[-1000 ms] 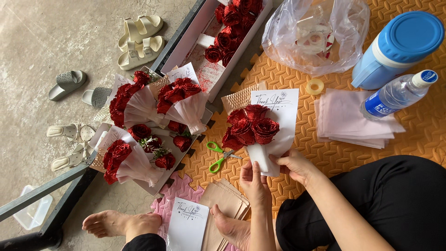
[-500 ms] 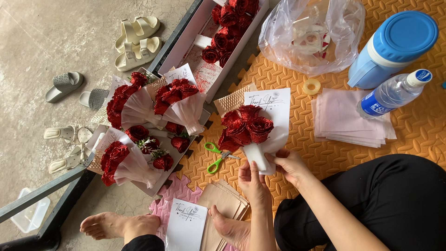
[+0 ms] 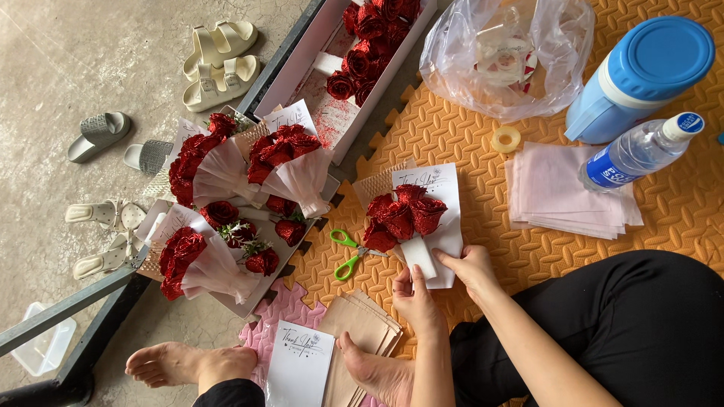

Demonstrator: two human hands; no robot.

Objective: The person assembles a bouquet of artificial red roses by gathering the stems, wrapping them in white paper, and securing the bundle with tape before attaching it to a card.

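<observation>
Fingers of the left hand [image 3: 416, 298] and right hand [image 3: 473, 267] close on the lower end of a small bouquet [image 3: 413, 218]: the left fingers pinch the white stem wrap from below, the right fingers press its right edge against the white paper sheet. The bouquet, a cluster of glittering red roses backed by white paper and tan mesh, lies on the orange mat [image 3: 452, 136], heads pointing away from the person. Green scissors [image 3: 348, 252] lie just left of the bouquet, blades toward it. A stack of tan sheets [image 3: 362, 324] sits below the left hand, partly under a bare foot [image 3: 373, 369]; a white card [image 3: 299, 365] lies beside it on a pink mat piece. Left of the scissors, finished bouquets [image 3: 226, 196] fill a shallow box. A long white box of loose roses [image 3: 366, 45] stands beyond it. A tape roll [image 3: 505, 139] lies on the mat above the bouquet, near a clear plastic bag [image 3: 505, 56]. Pink tissue sheets [image 3: 562, 192] lie to the right, with a water bottle [image 3: 641, 151] resting on them and a blue jug [image 3: 641, 79] beside it. Sandals [image 3: 219, 64] lie on the concrete floor at upper left.
</observation>
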